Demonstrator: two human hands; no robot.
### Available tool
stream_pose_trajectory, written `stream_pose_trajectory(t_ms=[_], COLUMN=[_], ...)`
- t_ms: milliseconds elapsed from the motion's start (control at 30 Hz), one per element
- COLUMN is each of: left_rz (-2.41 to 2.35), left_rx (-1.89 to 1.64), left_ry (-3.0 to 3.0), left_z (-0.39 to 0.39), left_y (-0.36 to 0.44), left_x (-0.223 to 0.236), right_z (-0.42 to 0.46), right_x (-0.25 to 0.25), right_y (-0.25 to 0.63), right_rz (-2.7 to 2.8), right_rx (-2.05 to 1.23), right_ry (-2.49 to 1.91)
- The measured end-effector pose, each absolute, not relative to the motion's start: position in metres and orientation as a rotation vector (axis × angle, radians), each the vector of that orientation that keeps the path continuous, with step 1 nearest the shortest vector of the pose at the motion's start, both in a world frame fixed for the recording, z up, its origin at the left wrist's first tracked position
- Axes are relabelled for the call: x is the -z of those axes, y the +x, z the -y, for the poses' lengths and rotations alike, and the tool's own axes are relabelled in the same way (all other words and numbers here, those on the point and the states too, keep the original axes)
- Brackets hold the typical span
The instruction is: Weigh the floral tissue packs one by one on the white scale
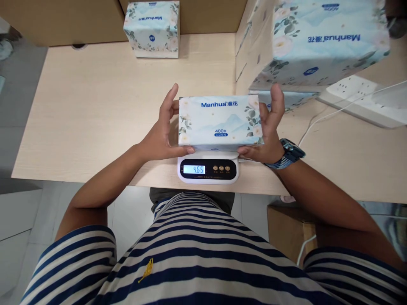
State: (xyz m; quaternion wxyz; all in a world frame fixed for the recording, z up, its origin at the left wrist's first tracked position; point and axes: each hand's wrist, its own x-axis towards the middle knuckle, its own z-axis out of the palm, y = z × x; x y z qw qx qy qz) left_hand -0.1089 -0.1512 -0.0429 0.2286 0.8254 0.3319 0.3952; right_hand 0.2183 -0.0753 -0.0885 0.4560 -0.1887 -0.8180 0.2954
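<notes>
My left hand [167, 133] and right hand [269, 127] grip a Manhua tissue pack [221, 120] by its ends. It sits above a lit scale [208, 169].

Across a pale wooden table [79, 114]: lit scale [208, 170] at front, Manhua pack [152, 31] behind, stacked packs [329, 44] and power strip [358, 95] rightward.

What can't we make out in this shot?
- Head view: scale's weighing surface, mostly covered by held pack; full contact unclear.
- Head view: parts of left hand's and right hand's fingers, behind that pack.
- Head view: captions under scale buttons, too small.
- Head view: top of pack stack, cut by upper edge.
</notes>
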Motion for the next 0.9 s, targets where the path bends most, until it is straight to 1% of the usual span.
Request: stream_pose_trajectory(t_ms=[133,300,467,700,900], left_rz=[-0.924,-0.934,-1.072,-1.189,-1.196], left_rx=[-1.084,-1.092,-0.988,-0.886,-0.915], left_ry=[2.245,2.096,1.861,1.677,1.674], left_z=[0.15,0.156,0.173,0.186,0.187], left_y=[-0.109,-0.11,-0.111,-0.113,-0.111], left_x=[0.045,0.048,0.039,0.023,0.013], right_z=[0.073,0.079,0.099,0.102,0.101], right_x=[0.093,0.083,0.072,0.081,0.087], right_y=[0.223,0.224,0.221,0.213,0.212], right_rz=[2.051,2.071,2.116,2.085,2.032], right_rx=[-0.758,-0.742,-0.809,-0.796,-0.865], right_ry=[-0.542,-0.416,-0.545,-0.517,-0.516])
